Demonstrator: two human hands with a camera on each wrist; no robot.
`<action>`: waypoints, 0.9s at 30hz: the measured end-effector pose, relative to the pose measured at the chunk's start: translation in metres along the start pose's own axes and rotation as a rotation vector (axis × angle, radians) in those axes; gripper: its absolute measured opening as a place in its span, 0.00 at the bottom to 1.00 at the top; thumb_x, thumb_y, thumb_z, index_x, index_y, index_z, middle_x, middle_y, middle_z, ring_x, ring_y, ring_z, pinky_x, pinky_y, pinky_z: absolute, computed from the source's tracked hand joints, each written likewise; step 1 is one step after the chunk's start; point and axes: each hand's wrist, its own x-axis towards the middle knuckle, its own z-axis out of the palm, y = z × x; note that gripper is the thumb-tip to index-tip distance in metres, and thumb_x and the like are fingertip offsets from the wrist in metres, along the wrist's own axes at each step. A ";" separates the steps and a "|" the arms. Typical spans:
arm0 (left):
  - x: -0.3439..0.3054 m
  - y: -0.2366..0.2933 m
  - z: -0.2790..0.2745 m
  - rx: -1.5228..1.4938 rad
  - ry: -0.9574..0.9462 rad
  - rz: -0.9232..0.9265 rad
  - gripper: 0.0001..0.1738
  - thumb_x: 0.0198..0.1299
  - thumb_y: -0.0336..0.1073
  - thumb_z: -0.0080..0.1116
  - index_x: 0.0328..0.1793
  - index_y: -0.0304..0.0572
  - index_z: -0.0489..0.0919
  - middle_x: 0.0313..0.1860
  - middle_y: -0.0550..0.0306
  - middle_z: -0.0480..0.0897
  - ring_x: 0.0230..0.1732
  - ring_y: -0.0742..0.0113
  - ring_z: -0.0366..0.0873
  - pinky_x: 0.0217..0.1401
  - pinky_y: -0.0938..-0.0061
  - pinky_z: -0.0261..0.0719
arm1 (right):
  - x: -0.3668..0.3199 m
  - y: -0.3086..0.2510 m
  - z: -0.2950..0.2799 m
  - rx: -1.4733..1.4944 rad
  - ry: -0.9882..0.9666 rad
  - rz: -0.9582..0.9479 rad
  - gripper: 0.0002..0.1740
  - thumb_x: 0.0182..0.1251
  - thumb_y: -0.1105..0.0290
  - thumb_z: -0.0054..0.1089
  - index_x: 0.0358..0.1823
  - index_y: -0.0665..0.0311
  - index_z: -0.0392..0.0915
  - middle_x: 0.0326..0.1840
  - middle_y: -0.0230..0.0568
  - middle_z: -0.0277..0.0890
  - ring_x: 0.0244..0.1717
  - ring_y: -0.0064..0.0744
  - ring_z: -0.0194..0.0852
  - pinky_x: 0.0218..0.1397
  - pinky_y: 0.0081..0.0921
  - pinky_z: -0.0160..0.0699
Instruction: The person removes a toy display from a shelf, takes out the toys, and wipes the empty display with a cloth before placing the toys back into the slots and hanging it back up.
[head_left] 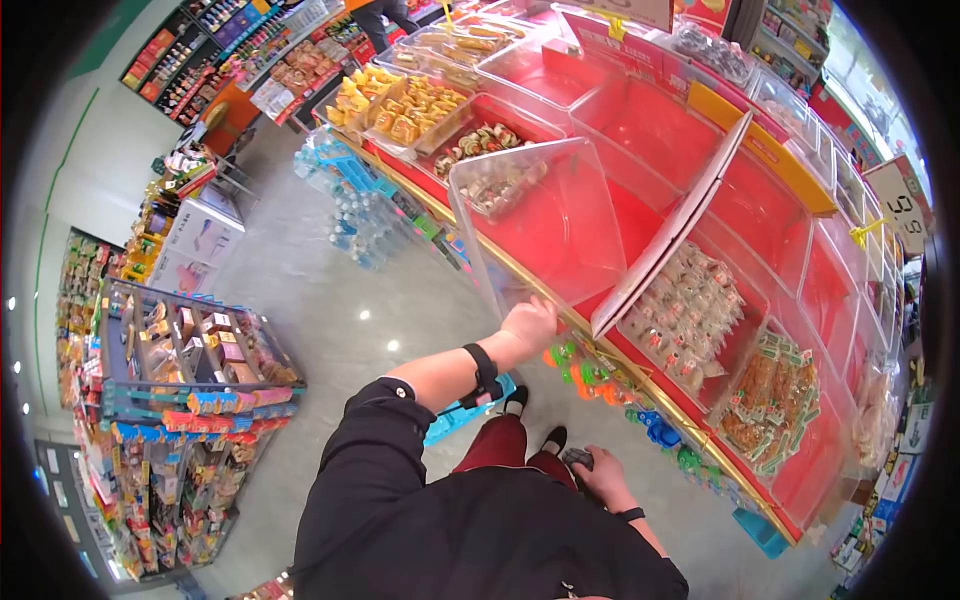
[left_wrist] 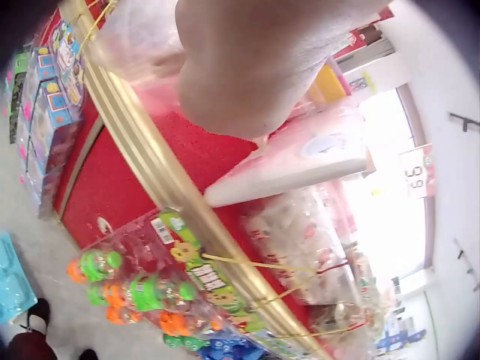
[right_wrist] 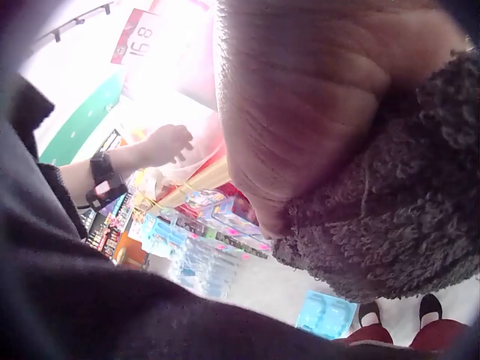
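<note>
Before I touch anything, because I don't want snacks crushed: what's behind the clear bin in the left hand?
Through the bin, some wrapped snacks and red surface show. What lies directly behind the left hand is covered.

Cloth [right_wrist: 382,217] dark grey; bin [head_left: 550,220] clear, colourless; display bed [head_left: 648,225] red; edging [left_wrist: 154,159] gold; sleeve [head_left: 368,450] black; trousers [head_left: 492,446] maroon
</note>
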 end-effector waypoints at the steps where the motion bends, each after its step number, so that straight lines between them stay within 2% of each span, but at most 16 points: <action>1: -0.004 0.003 -0.009 0.019 0.005 0.001 0.16 0.54 0.31 0.53 0.47 0.25 0.75 0.44 0.25 0.82 0.26 0.55 0.86 0.24 0.68 0.82 | 0.001 0.003 0.001 0.011 0.006 -0.007 0.30 0.56 0.53 0.67 0.56 0.65 0.77 0.49 0.56 0.79 0.52 0.57 0.78 0.56 0.43 0.77; 4: -0.017 0.013 -0.036 -0.040 0.037 -0.046 0.13 0.54 0.30 0.53 0.44 0.28 0.75 0.39 0.31 0.84 0.25 0.55 0.85 0.23 0.67 0.82 | 0.004 0.012 0.004 0.024 0.053 -0.031 0.30 0.55 0.54 0.67 0.55 0.66 0.78 0.48 0.56 0.80 0.51 0.56 0.78 0.56 0.43 0.77; 5: -0.022 0.018 -0.051 -0.067 0.009 -0.079 0.10 0.54 0.29 0.53 0.42 0.31 0.73 0.33 0.40 0.83 0.25 0.56 0.85 0.23 0.65 0.81 | 0.005 0.016 0.004 0.028 0.091 -0.035 0.29 0.55 0.54 0.68 0.54 0.66 0.78 0.48 0.56 0.80 0.51 0.56 0.78 0.56 0.43 0.77; 6: -0.027 0.022 -0.061 -0.061 0.014 -0.082 0.10 0.54 0.29 0.53 0.42 0.31 0.73 0.33 0.40 0.83 0.25 0.56 0.85 0.23 0.65 0.81 | 0.005 0.018 0.004 0.028 0.095 -0.042 0.29 0.55 0.54 0.68 0.54 0.66 0.78 0.48 0.56 0.80 0.51 0.56 0.78 0.56 0.43 0.77; 8: -0.036 0.028 -0.073 -0.175 0.086 -0.113 0.07 0.55 0.29 0.53 0.39 0.35 0.71 0.27 0.47 0.81 0.23 0.55 0.84 0.22 0.63 0.81 | 0.005 0.021 0.004 0.037 0.116 -0.020 0.30 0.56 0.53 0.66 0.55 0.64 0.77 0.48 0.56 0.79 0.50 0.57 0.78 0.55 0.45 0.77; 9: -0.037 0.032 -0.078 -0.272 0.136 -0.153 0.07 0.57 0.29 0.52 0.39 0.35 0.69 0.26 0.45 0.81 0.24 0.51 0.84 0.24 0.60 0.81 | 0.004 0.021 0.003 0.036 0.114 -0.026 0.30 0.56 0.53 0.66 0.55 0.64 0.77 0.48 0.56 0.79 0.50 0.57 0.78 0.55 0.45 0.77; 13: -0.034 0.044 -0.098 -0.394 0.143 -0.168 0.08 0.57 0.30 0.53 0.40 0.34 0.69 0.24 0.42 0.81 0.25 0.46 0.83 0.26 0.56 0.81 | -0.002 0.021 0.001 0.013 0.095 -0.008 0.29 0.56 0.53 0.66 0.55 0.65 0.77 0.46 0.56 0.79 0.49 0.57 0.78 0.55 0.44 0.77; 15: -0.032 0.048 -0.101 -0.483 0.072 -0.244 0.09 0.57 0.29 0.52 0.41 0.33 0.68 0.23 0.42 0.81 0.27 0.42 0.83 0.28 0.54 0.81 | -0.006 0.022 0.000 0.005 0.095 0.004 0.29 0.56 0.53 0.66 0.54 0.65 0.78 0.46 0.56 0.79 0.49 0.57 0.78 0.54 0.44 0.77; 18: -0.023 0.039 -0.076 -0.454 0.032 -0.215 0.09 0.57 0.31 0.52 0.40 0.32 0.72 0.23 0.45 0.83 0.28 0.47 0.85 0.29 0.58 0.83 | -0.016 0.024 0.003 0.016 0.095 0.035 0.29 0.55 0.53 0.66 0.53 0.65 0.78 0.46 0.56 0.80 0.49 0.56 0.78 0.54 0.44 0.77; 21: -0.002 0.037 -0.046 -0.502 0.059 -0.161 0.08 0.57 0.29 0.52 0.40 0.32 0.71 0.22 0.41 0.81 0.28 0.42 0.84 0.28 0.53 0.80 | -0.020 0.030 0.007 0.022 0.111 0.053 0.29 0.55 0.52 0.66 0.53 0.65 0.78 0.47 0.57 0.80 0.50 0.56 0.78 0.55 0.44 0.77; 26: 0.042 0.044 -0.023 -0.523 0.065 -0.115 0.07 0.57 0.29 0.51 0.40 0.31 0.74 0.24 0.41 0.83 0.28 0.43 0.84 0.29 0.54 0.82 | -0.031 0.039 0.011 0.010 0.094 0.131 0.30 0.56 0.51 0.65 0.54 0.65 0.78 0.49 0.57 0.80 0.52 0.56 0.78 0.57 0.44 0.76; 27: 0.050 0.046 -0.022 -0.520 0.056 -0.111 0.08 0.58 0.30 0.50 0.39 0.32 0.75 0.26 0.41 0.84 0.31 0.44 0.85 0.33 0.55 0.83 | -0.034 0.039 0.011 0.000 0.091 0.136 0.30 0.56 0.51 0.65 0.54 0.65 0.78 0.49 0.57 0.80 0.52 0.56 0.78 0.57 0.44 0.76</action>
